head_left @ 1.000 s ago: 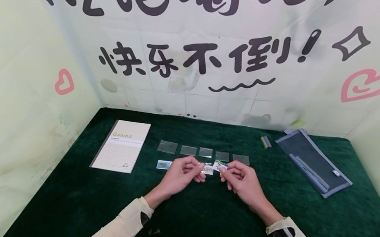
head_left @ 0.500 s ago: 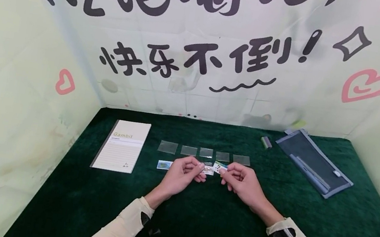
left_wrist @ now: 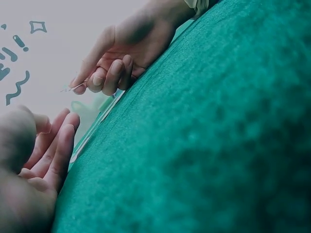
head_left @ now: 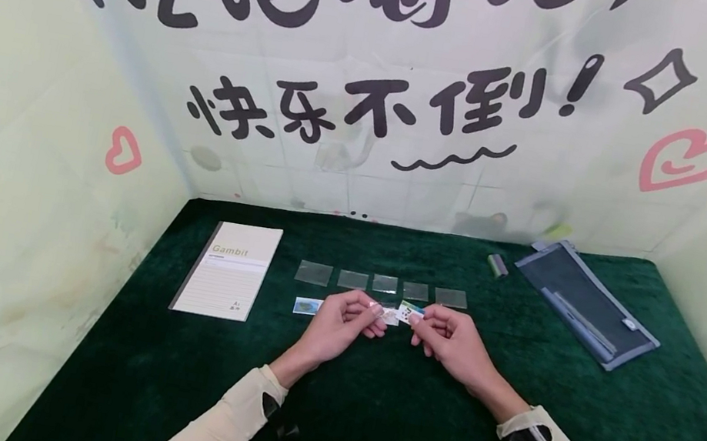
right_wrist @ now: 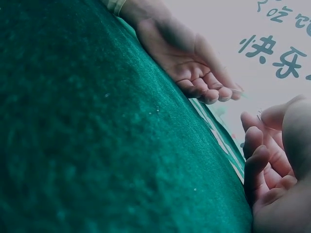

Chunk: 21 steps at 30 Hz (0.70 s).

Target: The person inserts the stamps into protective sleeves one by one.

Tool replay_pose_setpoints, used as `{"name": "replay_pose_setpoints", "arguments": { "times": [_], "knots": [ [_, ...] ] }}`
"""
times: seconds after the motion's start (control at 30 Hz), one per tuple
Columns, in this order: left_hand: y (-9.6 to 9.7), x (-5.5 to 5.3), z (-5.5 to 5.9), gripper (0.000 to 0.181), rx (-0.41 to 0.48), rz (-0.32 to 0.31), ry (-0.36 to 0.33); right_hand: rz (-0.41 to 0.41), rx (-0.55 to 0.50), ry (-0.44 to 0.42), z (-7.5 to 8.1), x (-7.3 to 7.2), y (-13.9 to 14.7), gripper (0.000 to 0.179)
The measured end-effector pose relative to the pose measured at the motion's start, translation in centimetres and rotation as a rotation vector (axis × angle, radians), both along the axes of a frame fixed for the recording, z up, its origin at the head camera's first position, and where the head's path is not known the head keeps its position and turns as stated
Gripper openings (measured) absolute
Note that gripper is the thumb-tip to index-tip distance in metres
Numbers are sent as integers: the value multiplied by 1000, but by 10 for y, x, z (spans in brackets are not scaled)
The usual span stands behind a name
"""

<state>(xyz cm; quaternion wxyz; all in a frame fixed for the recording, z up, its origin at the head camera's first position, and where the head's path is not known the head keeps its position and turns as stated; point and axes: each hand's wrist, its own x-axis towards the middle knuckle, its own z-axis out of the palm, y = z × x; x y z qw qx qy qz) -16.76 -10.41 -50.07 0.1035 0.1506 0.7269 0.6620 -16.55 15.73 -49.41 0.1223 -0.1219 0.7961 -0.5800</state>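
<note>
Thumb and fingers of my left hand (head_left: 339,323) pinch a small clear plastic sleeve (head_left: 383,307), mostly covered by the fingertips in the head view. Facing it, my right hand (head_left: 455,342) pinches a small printed stamp (head_left: 408,311) by its right side. The two sets of fingertips are close together but apart over the cloth. Beneath and behind them a pale stamp (head_left: 392,318) lies partly hidden. A blue-bordered stamp (head_left: 306,306) shows left of the left hand. In the right wrist view the far left hand (right_wrist: 182,65) holds a thin clear edge.
Several clear sleeves (head_left: 314,272) lie in a row behind the hands on the dark green cloth (head_left: 361,425). A notebook (head_left: 229,270) lies at the left. At the back right are a small striped block (head_left: 497,266) and a blue mesh zip pouch (head_left: 585,302) with slim tools inside.
Both hands stay nearly in place. The stamp in the right fingers has tilted slightly, and the clear sleeve in the left fingers has shifted a little.
</note>
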Motion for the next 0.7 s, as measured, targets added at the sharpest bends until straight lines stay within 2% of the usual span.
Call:
{"name": "replay_pose_setpoints", "arguments": {
  "times": [0.2,0.37,0.7],
  "knots": [
    [-1,-1,-2,25,12,-1,8,-5,-15,-2,1,0,1,33],
    [-1,-2,-4,24,13,-7,14,-5,-35,29,1,0,2,31],
    [-1,-1,-3,22,17,-7,6,32,-40,63,2,1,2,27]
  ]
}}
